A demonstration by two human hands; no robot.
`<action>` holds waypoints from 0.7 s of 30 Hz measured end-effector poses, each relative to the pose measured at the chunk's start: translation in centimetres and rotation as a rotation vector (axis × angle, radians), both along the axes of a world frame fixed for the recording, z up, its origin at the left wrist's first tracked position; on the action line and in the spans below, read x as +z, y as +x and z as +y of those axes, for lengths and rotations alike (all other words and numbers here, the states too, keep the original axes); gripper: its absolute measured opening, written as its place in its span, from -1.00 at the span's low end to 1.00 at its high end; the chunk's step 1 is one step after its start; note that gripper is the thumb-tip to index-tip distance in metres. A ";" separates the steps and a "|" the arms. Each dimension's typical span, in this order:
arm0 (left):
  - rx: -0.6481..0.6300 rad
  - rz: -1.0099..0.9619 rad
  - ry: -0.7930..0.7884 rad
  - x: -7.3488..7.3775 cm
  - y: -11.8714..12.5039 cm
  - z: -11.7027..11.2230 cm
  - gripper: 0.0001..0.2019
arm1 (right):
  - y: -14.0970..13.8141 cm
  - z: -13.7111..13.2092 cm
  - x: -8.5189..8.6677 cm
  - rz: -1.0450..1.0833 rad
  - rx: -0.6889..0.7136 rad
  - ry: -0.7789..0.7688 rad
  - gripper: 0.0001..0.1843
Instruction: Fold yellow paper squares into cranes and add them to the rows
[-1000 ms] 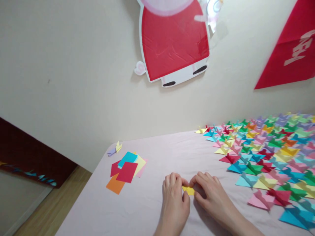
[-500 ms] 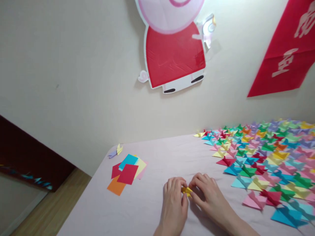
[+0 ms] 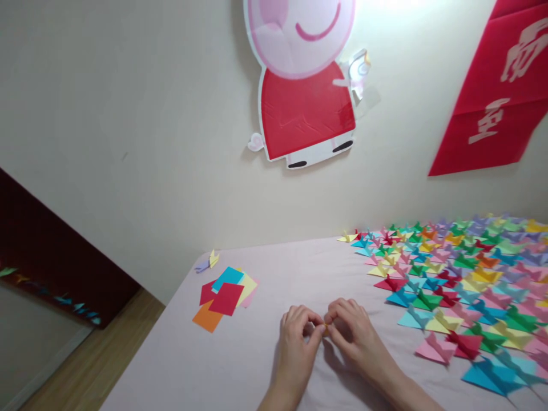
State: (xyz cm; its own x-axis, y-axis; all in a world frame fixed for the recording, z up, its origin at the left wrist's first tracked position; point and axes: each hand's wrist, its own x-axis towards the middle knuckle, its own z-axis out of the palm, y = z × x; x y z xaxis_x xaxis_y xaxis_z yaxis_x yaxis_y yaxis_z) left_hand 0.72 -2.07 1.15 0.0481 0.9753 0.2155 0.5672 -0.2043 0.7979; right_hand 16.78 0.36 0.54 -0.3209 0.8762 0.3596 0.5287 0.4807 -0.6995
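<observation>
A small folded piece of yellow-orange paper (image 3: 326, 330) shows between my fingertips, mostly hidden by them. My left hand (image 3: 297, 341) pinches its left side between thumb and forefinger. From the other side my right hand (image 3: 355, 331) pinches it too, and the two hands nearly meet just above the pale cloth surface (image 3: 180, 365). To the left of my hands lie loose square paper sheets, among them a red sheet (image 3: 228, 299), an orange sheet (image 3: 208, 315) and a blue sheet (image 3: 228, 278), overlapping one another.
Rows of many-coloured folded paper cranes (image 3: 436, 299) cover the right side of the surface. A yellow paper crane (image 3: 214, 259) and a purple one stand at the far left corner. Behind is a wall with a cartoon pig cutout (image 3: 306, 108) and a red banner (image 3: 483, 114).
My fingers have closed in around the yellow-orange paper, so less of it shows. My left thumb has moved up to its edge. The view has tilted up slightly.
</observation>
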 end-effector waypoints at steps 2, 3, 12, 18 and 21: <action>-0.009 0.007 0.017 0.1 0.1 -0.1 -0.91 | 0.0 0.0 -0.1 0.032 -0.002 -0.012 -0.87; -0.014 0.015 0.029 0.1 0.2 -0.1 -0.91 | -0.1 0.0 -0.1 0.046 -0.006 -0.014 -0.87; 0.088 -0.190 0.040 -0.5 -0.1 0.4 -0.92 | 1.0 1.0 -0.4 0.064 -0.062 -0.021 -0.86; 0.086 -0.461 -0.111 -0.8 -0.4 0.9 -0.84 | 0.6 0.4 -0.3 0.158 -0.038 0.026 -0.85; 0.056 -0.529 -0.167 -0.5 -0.1 0.8 -0.81 | 0.0 -0.1 -0.1 0.167 0.091 0.089 -0.79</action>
State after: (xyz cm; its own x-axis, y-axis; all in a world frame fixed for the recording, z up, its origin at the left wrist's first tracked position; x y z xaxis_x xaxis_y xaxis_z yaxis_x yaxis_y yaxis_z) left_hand 0.58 -1.29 0.62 -0.0775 0.9963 0.0382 0.0868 -0.0314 0.9957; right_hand 16.75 0.24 0.44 -0.3264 0.8091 0.4887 0.3608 0.5845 -0.7268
